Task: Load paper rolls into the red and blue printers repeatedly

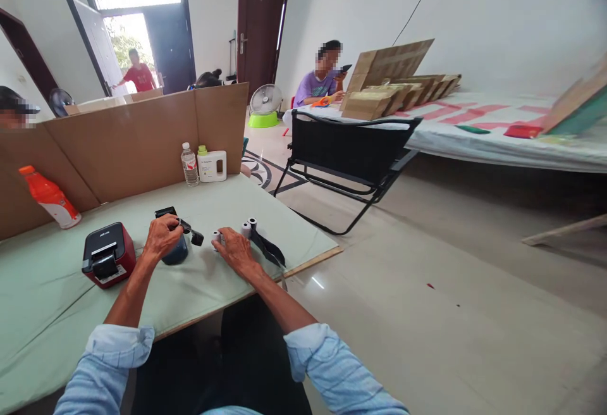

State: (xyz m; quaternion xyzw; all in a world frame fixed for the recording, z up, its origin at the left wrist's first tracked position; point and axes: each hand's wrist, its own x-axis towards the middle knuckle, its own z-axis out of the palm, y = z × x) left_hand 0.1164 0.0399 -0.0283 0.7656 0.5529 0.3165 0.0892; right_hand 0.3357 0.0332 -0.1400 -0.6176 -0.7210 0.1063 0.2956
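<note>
My left hand (164,236) is closed on a black strip (193,234), whose loose end curls to the right. Just behind and below it is a dark blue device (176,254) with a black top, partly covered by the hand. My right hand (236,252) has its fingers bent round a small white roll (216,236) on the table. Beyond that hand stand two more small white rolls (246,229) with dark cores. A length of black strip (268,247) trails from them toward the table's edge. Left of my left hand sits a red and black label printer (109,254).
A cardboard screen (142,136) borders the pale green table (199,295). Against it stand an orange-capped bottle (51,197), a water bottle (190,165) and a white jug (213,167). A black folding chair (348,149) is to the right. Other people are farther back.
</note>
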